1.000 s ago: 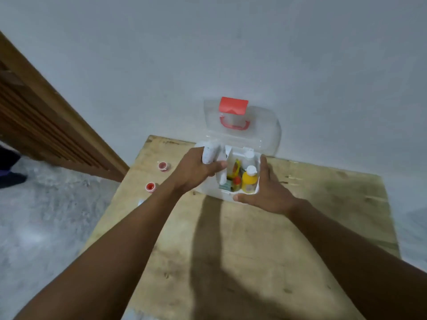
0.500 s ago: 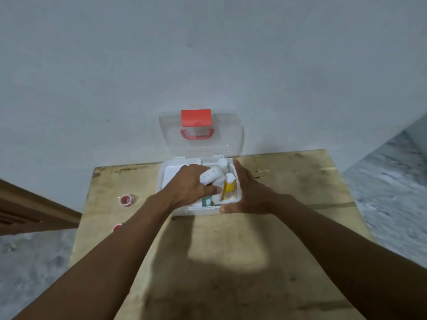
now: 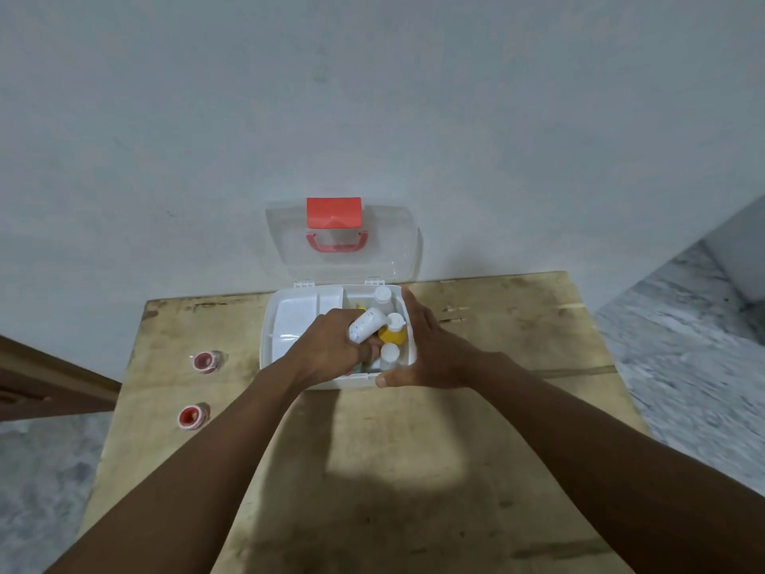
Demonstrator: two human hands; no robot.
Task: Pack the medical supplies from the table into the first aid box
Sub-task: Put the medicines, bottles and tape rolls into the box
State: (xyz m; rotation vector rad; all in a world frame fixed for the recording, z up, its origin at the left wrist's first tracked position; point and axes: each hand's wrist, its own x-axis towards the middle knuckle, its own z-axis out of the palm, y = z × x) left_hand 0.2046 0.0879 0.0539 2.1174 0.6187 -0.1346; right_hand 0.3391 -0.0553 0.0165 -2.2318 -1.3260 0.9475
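The white first aid box sits open at the table's far edge, its clear lid with a red latch and handle leaning against the wall. My left hand grips a white bottle tilted over the box's right compartment. A yellow bottle and two small white bottles stand in that compartment. My right hand holds the box's right side, thumb on its front rim. Two small red-capped containers lie on the table to the left.
The wooden table stands against a pale wall. A brown wooden frame is at the left, and grey floor shows on both sides. The nearer red-capped container sits close to the table's left edge.
My left hand has carried the white bottle from the box's left side to over its right compartment. The view has swung so the box is seen straight on.
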